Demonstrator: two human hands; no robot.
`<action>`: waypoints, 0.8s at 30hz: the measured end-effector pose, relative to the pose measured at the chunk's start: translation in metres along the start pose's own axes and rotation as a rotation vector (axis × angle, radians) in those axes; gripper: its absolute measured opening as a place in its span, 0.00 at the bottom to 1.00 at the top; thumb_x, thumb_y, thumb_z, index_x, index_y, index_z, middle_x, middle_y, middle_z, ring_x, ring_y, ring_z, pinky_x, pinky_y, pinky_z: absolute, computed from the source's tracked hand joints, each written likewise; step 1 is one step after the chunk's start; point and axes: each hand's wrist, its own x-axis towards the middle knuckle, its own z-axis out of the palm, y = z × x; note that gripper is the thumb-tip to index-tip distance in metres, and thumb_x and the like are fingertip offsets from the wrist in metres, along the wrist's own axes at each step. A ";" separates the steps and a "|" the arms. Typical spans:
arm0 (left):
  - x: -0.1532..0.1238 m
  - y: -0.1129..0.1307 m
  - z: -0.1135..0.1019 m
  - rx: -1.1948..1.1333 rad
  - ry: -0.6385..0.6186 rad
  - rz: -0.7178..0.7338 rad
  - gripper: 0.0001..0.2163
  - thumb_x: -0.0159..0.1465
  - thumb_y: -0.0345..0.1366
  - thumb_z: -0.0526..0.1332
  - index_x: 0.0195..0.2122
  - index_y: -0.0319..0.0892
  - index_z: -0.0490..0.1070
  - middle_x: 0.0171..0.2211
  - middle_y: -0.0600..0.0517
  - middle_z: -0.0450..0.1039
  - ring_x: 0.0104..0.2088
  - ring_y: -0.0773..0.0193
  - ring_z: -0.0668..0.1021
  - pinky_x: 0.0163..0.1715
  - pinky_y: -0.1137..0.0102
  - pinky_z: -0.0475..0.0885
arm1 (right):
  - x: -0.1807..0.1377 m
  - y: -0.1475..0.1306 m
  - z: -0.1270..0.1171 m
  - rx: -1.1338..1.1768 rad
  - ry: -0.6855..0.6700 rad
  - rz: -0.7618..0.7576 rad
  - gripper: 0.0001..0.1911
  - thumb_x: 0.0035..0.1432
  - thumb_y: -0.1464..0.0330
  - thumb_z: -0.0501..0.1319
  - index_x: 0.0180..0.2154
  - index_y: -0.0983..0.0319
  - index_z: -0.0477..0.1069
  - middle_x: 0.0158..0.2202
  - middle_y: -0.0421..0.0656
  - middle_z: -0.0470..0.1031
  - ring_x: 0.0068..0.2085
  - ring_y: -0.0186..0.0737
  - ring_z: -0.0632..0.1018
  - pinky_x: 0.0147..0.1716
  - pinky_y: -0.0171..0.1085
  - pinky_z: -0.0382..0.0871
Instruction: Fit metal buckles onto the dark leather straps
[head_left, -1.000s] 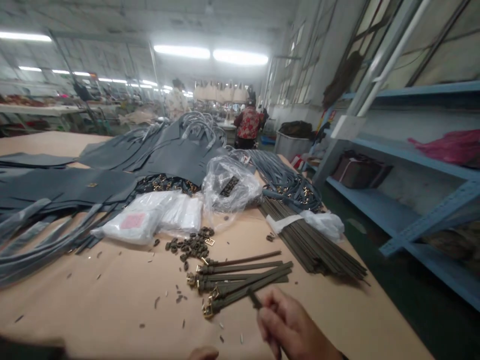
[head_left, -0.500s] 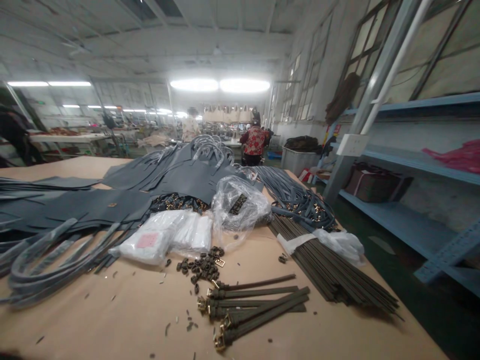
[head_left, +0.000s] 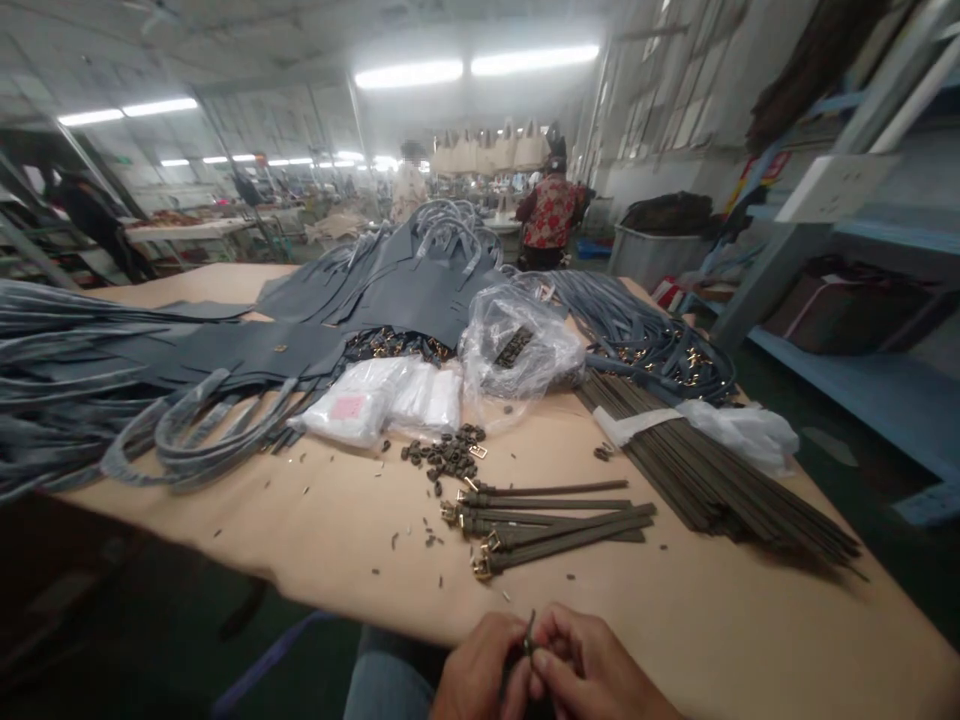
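Note:
My left hand [head_left: 476, 672] and my right hand [head_left: 592, 672] meet at the bottom of the view, just off the near table edge. Both pinch a thin dark strap [head_left: 530, 632] that sticks up between the fingertips. Ahead on the brown table [head_left: 315, 540] lies a small pile of finished dark straps with gold buckles [head_left: 547, 525]. A scatter of loose buckles and loops [head_left: 448, 455] sits behind that pile. A long bundle of plain dark straps [head_left: 720, 480] runs along the right side.
White plastic packets [head_left: 382, 405] and a clear bag [head_left: 521, 350] lie mid-table. Grey leather panels and handles [head_left: 225, 370] cover the left and back. Blue shelving [head_left: 862, 300] stands at right. A person in a red patterned top [head_left: 551, 215] works farther back.
Both hands have come back into view at the bottom, pinched together on a strap; half a second ago neither showed. The view has pulled back and turned left.

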 end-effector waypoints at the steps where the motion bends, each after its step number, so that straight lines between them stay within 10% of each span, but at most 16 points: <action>1: 0.000 0.003 -0.003 0.027 -0.043 -0.020 0.10 0.58 0.32 0.53 0.37 0.43 0.72 0.32 0.44 0.72 0.34 0.58 0.73 0.36 0.70 0.65 | -0.003 -0.002 -0.001 -0.056 -0.018 -0.003 0.06 0.49 0.65 0.51 0.26 0.62 0.56 0.21 0.37 0.67 0.18 0.28 0.65 0.18 0.29 0.58; 12: 0.002 0.020 -0.020 0.008 -0.308 -0.084 0.11 0.58 0.30 0.51 0.31 0.39 0.74 0.29 0.46 0.74 0.31 0.63 0.74 0.32 0.74 0.64 | -0.019 0.003 -0.003 -0.579 -0.103 -0.027 0.04 0.52 0.72 0.50 0.27 0.61 0.62 0.26 0.42 0.73 0.31 0.38 0.72 0.32 0.35 0.63; 17: -0.003 0.017 -0.010 0.045 -0.178 -0.228 0.10 0.53 0.25 0.52 0.28 0.37 0.73 0.25 0.49 0.74 0.25 0.66 0.72 0.25 0.76 0.63 | -0.020 -0.004 0.003 -0.662 -0.005 -0.034 0.04 0.49 0.71 0.52 0.26 0.61 0.63 0.27 0.45 0.72 0.30 0.41 0.71 0.29 0.37 0.62; 24: -0.006 0.004 -0.008 -0.474 -0.120 -0.469 0.08 0.55 0.36 0.55 0.24 0.37 0.68 0.14 0.54 0.65 0.16 0.69 0.68 0.19 0.76 0.62 | -0.013 -0.005 -0.002 -0.013 -0.168 0.077 0.08 0.52 0.65 0.52 0.26 0.63 0.59 0.22 0.38 0.69 0.17 0.26 0.65 0.16 0.27 0.57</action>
